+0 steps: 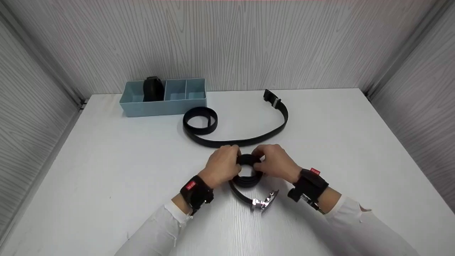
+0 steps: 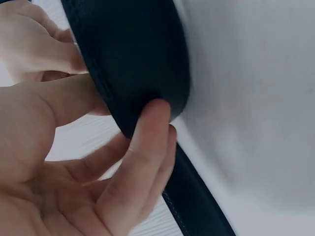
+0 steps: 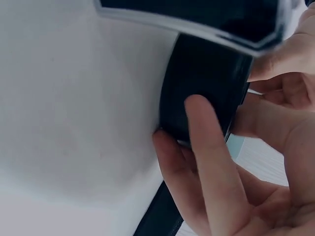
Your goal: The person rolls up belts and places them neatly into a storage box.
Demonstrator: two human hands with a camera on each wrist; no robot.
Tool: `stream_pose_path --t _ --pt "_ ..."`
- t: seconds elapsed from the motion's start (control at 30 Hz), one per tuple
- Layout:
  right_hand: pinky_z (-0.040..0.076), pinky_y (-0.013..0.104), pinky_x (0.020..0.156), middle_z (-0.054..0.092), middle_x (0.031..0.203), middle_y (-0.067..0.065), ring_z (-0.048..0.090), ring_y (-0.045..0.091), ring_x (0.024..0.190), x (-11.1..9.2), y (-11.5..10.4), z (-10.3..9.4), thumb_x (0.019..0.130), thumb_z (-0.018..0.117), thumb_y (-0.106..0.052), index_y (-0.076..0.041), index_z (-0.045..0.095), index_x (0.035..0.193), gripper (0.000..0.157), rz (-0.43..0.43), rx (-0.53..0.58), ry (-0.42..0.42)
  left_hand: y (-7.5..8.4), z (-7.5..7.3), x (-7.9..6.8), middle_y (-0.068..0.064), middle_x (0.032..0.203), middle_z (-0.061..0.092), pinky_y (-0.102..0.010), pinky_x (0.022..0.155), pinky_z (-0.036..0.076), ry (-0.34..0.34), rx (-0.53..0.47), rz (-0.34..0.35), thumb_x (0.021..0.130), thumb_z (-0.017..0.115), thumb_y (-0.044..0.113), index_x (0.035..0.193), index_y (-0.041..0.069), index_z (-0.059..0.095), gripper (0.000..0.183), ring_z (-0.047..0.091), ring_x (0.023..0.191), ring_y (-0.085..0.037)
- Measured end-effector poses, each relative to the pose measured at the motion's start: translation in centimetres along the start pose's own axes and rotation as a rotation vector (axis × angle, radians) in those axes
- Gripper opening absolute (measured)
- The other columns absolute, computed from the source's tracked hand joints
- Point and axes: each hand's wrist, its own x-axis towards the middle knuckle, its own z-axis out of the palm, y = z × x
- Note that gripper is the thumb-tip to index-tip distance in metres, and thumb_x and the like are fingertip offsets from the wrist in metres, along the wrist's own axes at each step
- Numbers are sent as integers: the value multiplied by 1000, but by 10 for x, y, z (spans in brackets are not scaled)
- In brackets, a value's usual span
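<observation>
A black belt (image 1: 247, 181) is coiled in a ring on the white table, its silver buckle (image 1: 261, 203) end trailing toward the front. On the coil's left side my left hand (image 1: 222, 165) pinches the strap, thumb inside the ring and fingers outside. My right hand (image 1: 276, 163) grips the opposite side the same way. Close up in the left wrist view, fingers press the coil's outer face (image 2: 133, 54). The right wrist view shows the coil (image 3: 206, 83) between thumb and fingers, with the dark buckle plate (image 3: 197, 17) above it. Just behind the hands lies a second black belt (image 1: 245, 142), partly curled.
A blue-grey divided box (image 1: 163, 108) stands at the back left, with a rolled black belt (image 1: 153, 89) in one compartment. The second belt's buckle (image 1: 273, 99) end points toward the back wall. Wood-grain panels (image 1: 227, 42) enclose the table at the back and sides.
</observation>
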Motion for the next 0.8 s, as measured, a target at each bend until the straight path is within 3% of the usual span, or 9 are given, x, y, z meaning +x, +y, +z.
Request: stream_pose_path --t 0.33,0.47,0.63,0.8 --pt "58 30 55 75 101 12 70 15 67 1 0 -2 89 71 0 -1 75 104 16 -1 36 -15 -1 -1 10 -7 92 74 -39 71 54 -9 -13 57 84 69 -3 101 5 77 20 66 79 -22" --pt "57 31 53 74 100 13 69 14 62 1 2 -1 89 69 1 -1 74 104 16 -6 19 9 1 0 7 -9 94 72 -43 72 55 13 -14 12 85 75 4 99 3 73 14 67 82 -25" --pt "57 31 54 73 101 14 68 14 62 1 2 1 89 69 1 0 73 105 16 8 16 28 3 1 -2 -12 98 66 -44 76 54 1 -19 -94 85 83 20 101 2 65 30 65 86 -28" --pt "57 31 53 72 101 13 68 15 60 0 2 2 89 68 0 -1 71 105 17 18 29 25 2 2 -4 -14 100 65 -46 79 54 10 -29 -83 86 79 11 102 1 64 24 66 90 -31"
